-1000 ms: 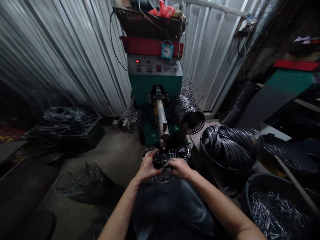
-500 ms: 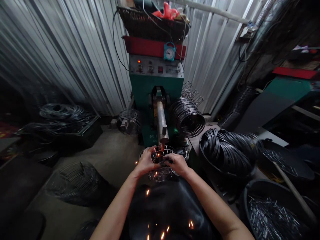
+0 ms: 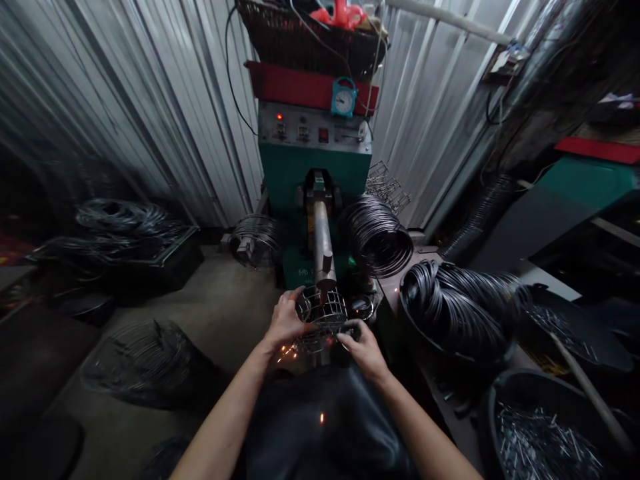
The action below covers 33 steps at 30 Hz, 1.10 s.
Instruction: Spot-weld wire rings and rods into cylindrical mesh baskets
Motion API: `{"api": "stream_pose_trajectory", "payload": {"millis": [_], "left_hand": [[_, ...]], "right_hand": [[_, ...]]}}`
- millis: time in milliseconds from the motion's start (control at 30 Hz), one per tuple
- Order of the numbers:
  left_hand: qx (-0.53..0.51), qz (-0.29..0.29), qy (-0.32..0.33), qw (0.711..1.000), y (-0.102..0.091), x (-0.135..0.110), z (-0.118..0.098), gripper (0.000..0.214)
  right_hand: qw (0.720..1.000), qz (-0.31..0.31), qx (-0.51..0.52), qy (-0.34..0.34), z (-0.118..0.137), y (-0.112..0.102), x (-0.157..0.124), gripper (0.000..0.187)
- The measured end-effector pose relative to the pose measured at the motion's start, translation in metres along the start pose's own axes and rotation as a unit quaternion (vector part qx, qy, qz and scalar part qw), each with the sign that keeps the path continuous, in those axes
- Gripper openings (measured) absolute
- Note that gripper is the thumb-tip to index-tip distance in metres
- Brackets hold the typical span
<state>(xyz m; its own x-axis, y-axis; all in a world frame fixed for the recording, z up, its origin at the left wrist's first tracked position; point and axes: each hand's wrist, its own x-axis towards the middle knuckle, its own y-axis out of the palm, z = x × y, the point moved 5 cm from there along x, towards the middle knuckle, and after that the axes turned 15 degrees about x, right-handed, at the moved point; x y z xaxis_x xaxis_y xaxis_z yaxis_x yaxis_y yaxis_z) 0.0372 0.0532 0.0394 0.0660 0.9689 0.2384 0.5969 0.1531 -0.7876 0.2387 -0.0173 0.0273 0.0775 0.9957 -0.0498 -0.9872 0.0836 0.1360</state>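
A small round wire basket frame [image 3: 321, 317] sits under the steel arm [image 3: 323, 243] of a green welding machine [image 3: 314, 167]. My left hand [image 3: 285, 322] is closed on the frame's left side. My right hand [image 3: 363, 347] grips its lower right rim, a little nearer to me than the left hand. A few orange sparks show just below the frame and over the dark apron on my lap [image 3: 325, 427].
Tubs of black wire rings [image 3: 457, 303] and short metal rods [image 3: 545, 443] stand at the right. Wire coils [image 3: 376, 233] hang beside the machine. Finished wire frames [image 3: 145, 360] lie on the concrete floor at left. Corrugated metal walls close in behind.
The spark shower of half a second ago has nearly died out. My right hand has slid down and toward me on the frame, which has turned a little under the arm.
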Motion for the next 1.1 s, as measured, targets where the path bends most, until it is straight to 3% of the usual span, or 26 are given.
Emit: {"api": "stream_pose_trajectory", "payload": {"millis": [100,167,367,733,800,900,1000,1100], "left_hand": [[0.021,-0.008,-0.013,1.000,-0.001,-0.001,0.001,0.090],[0.000,-0.006,-0.024,1.000,0.000,0.003,0.004,0.089],[0.007,-0.016,-0.050,0.999,0.002,0.016,0.012,0.087],[0.013,0.002,-0.033,0.999,-0.002,0.021,0.014,0.097],[-0.015,-0.002,-0.044,0.999,-0.001,0.010,0.025,0.107],[-0.096,0.002,-0.096,0.991,0.010,-0.016,0.047,0.113],[-0.202,0.008,-0.128,0.971,0.027,-0.037,0.059,0.101],[-0.282,-0.007,-0.134,0.950,0.040,-0.043,0.061,0.091]], "right_hand": [[0.967,-0.042,0.185,0.172,-0.039,-0.018,-0.028,0.034],[0.938,-0.061,0.261,0.221,-0.054,-0.027,-0.041,0.034],[0.903,-0.105,0.340,0.241,-0.071,-0.044,-0.051,0.025],[0.854,-0.163,0.402,0.286,-0.071,-0.059,-0.057,0.015],[0.871,-0.156,0.382,0.267,-0.070,-0.062,-0.054,0.020],[0.931,-0.148,0.278,0.184,-0.071,-0.070,-0.049,0.029],[0.974,-0.148,0.137,0.098,-0.078,-0.077,-0.057,0.032],[0.991,-0.120,0.023,0.061,-0.091,-0.081,-0.073,0.033]]}}
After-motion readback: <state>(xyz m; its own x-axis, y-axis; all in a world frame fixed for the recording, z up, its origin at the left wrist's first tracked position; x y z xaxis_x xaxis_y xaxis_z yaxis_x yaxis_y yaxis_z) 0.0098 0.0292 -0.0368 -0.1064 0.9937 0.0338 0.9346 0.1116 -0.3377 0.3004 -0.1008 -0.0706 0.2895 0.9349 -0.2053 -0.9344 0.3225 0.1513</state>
